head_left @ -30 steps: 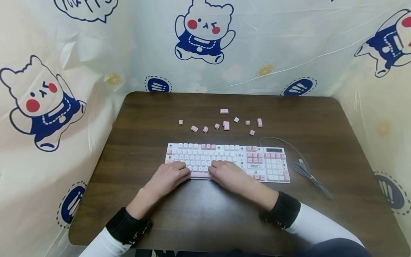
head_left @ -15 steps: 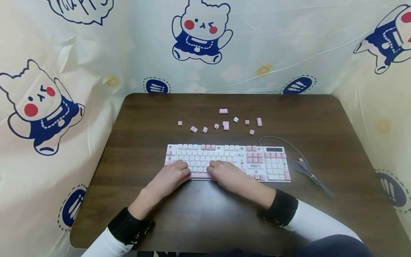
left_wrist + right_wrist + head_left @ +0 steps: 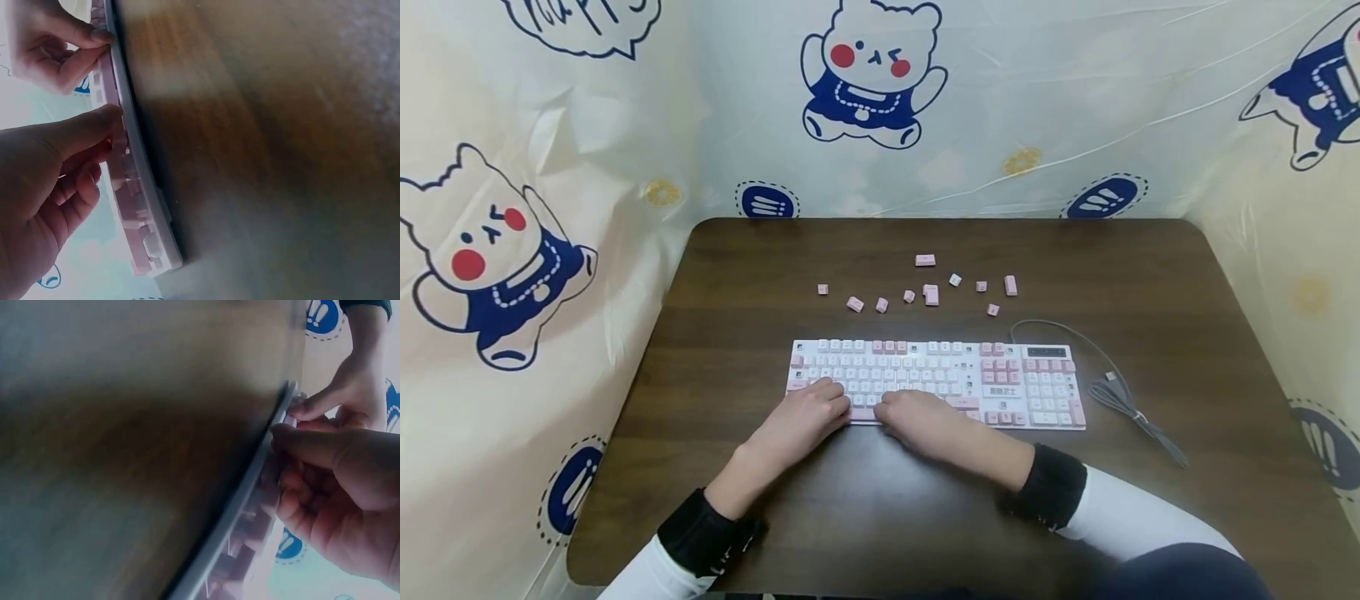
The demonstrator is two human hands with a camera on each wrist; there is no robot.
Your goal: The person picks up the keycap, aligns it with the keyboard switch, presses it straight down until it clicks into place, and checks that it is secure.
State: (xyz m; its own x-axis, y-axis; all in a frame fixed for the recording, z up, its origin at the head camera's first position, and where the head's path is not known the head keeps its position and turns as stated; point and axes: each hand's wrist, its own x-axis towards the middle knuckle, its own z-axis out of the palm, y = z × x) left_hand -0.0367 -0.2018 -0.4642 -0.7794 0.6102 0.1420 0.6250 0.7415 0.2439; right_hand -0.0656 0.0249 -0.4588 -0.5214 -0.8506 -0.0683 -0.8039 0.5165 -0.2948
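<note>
A white and pink keyboard (image 3: 910, 367) lies flat on the table, with the pink space bar (image 3: 864, 414) in its front row. My left hand (image 3: 805, 419) has its thumb and curled fingers at the left part of that bar, pinching it. From the other side my right hand (image 3: 921, 423) pinches the same bar, close to the left hand. In the left wrist view the space bar (image 3: 111, 84) shows between the two thumbs, low along the keyboard's front edge. The fingertips behind the bar are partly hidden in both wrist views.
Several loose pink and white keycaps (image 3: 931, 296) lie scattered behind the keyboard. A grey cable (image 3: 1120, 400) is bundled at its right. The brown table (image 3: 737, 275) is bordered by a printed curtain (image 3: 970, 100) at the back and sides.
My right hand has shifted a little left along the space bar, nearer the left hand. The left hand stays almost in place, and the loose keycaps have not moved.
</note>
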